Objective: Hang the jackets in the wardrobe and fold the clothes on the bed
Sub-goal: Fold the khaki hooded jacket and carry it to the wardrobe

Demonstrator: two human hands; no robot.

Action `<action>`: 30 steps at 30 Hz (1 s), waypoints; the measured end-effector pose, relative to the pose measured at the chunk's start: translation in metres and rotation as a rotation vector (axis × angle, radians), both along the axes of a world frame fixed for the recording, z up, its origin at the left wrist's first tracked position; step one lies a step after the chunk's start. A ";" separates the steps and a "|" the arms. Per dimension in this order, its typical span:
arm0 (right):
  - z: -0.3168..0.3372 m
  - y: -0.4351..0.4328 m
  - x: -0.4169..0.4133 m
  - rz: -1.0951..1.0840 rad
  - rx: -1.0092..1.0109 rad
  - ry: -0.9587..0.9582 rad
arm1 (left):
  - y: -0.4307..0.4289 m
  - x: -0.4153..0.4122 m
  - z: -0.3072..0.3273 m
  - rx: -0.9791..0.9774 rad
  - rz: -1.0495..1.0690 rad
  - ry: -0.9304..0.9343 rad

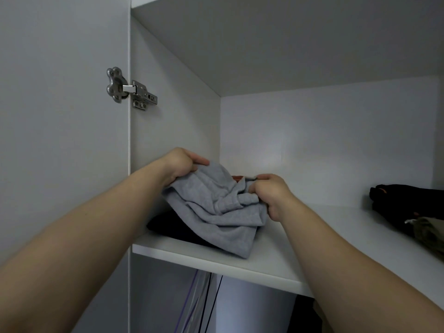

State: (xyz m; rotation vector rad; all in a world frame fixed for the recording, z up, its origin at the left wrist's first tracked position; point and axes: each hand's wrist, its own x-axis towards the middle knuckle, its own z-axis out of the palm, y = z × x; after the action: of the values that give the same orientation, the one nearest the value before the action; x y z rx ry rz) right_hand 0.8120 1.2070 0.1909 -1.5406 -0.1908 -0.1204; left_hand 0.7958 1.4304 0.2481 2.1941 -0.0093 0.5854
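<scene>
A crumpled grey garment (216,212) lies on the left part of a white shelf (276,265) inside the wardrobe (324,131), bunched into folds instead of spread flat. Its long axis runs slantwise, from the far left, where it is lifted, down to the near right, and one loose corner points at the shelf's near edge and just reaches it. The left hand (182,164) has its grip clamped on the cloth's raised far-left edge, thumb on top and fingers curled beneath. The right hand (269,193) has its grip clamped on a gathered bunch at the cloth's right side, knuckles turned toward the camera. The garment rests on a dark folded garment (165,224) that shows under its left side, and a sliver of something red (237,177) shows just behind it. Well apart, at the shelf's right end, sits a pile of black clothes (396,203) with an olive cloth (430,233) against its near side. A metal hinge (131,88) joins the open door (60,116) on the left.
</scene>
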 end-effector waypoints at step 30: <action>0.004 -0.032 -0.036 -0.358 -1.075 -0.257 | -0.087 0.020 -0.021 0.735 0.172 0.087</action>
State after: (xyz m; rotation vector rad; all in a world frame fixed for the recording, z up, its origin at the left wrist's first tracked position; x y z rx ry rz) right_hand 0.7761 1.1747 0.1948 -2.6245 -0.1890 -0.5693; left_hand 0.8161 1.3433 0.2272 2.9555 0.0124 0.6485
